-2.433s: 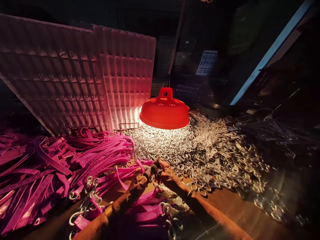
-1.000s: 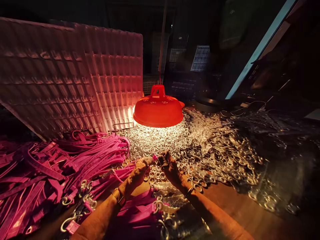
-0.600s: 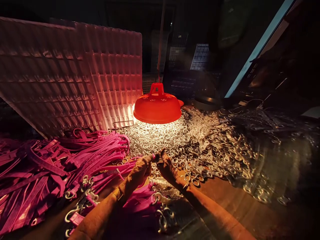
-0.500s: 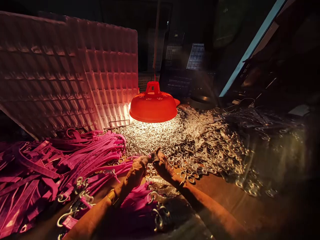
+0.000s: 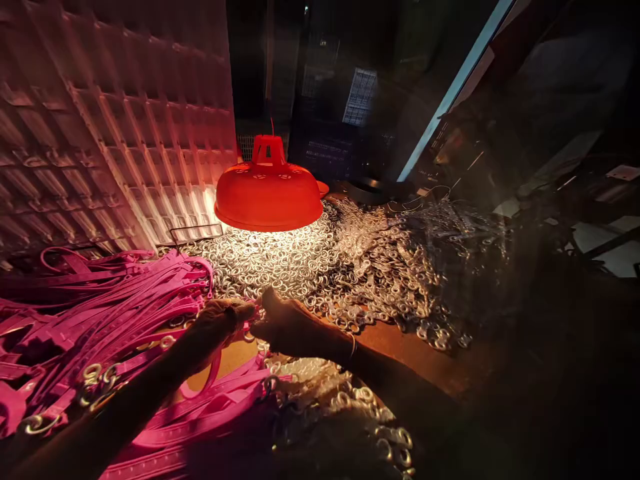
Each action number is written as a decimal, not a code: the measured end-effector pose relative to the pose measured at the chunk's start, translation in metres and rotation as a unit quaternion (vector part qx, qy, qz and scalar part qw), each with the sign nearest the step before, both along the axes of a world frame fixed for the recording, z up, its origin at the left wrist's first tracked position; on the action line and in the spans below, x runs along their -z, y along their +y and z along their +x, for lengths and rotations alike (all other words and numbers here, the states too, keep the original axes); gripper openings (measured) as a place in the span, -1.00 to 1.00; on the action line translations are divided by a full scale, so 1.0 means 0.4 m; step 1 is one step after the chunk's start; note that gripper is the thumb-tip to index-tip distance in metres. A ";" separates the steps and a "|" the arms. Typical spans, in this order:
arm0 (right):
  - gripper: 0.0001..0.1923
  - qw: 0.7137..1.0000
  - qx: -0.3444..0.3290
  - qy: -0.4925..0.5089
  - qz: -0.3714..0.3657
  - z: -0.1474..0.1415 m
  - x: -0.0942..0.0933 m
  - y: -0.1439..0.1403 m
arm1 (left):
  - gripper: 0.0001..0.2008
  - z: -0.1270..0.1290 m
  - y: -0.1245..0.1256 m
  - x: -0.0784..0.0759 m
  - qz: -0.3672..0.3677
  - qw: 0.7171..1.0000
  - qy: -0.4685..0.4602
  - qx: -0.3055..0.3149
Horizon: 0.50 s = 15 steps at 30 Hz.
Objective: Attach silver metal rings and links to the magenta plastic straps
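Observation:
Just below the heap of metal rings (image 5: 280,263), my left hand (image 5: 220,320) and my right hand (image 5: 280,325) meet with fingertips close together. The left fingers are closed on a pink strap (image 5: 216,368), which loops down beneath that hand. A bit of pink shows between the two hands. My right hand is curled in a pinch, and what lies inside its fingers is hidden. To the left spreads a large pile of pink straps (image 5: 145,287). More pink straps with metal rings on their ends (image 5: 210,413) lie below my hands.
A red lamp (image 5: 270,197) hangs low over the rings, lighting them. Ribbed translucent panels (image 5: 165,133) stand at the back left. Metal pieces (image 5: 395,267) continue rightward, and ring-ended pieces (image 5: 360,397) lie at the front. The right side is dark.
The view has swung right, so the lamp and piles appear further left. Both hands stay together, and the pink strap loop beneath my left hand shows more plainly.

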State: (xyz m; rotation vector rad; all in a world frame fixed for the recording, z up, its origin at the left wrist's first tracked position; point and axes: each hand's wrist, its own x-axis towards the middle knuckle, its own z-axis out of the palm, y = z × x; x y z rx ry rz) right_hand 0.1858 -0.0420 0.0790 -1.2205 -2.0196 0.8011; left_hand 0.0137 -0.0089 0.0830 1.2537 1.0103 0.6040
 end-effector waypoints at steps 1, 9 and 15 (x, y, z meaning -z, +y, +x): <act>-0.72 1.000 -0.010 -0.001 -0.009 -0.002 -0.018 -0.034 | -0.62 -0.007 -0.012 -0.024 -0.003 1.000 0.017 0.012; -0.75 0.981 0.051 0.084 -0.167 0.013 0.061 -0.307 | -0.74 -0.042 -0.214 -0.052 -0.093 0.981 0.030 0.168; -0.75 0.950 0.084 0.157 -0.258 0.006 0.123 -0.393 | -0.66 -0.037 -0.327 0.016 -0.225 0.963 -0.133 0.060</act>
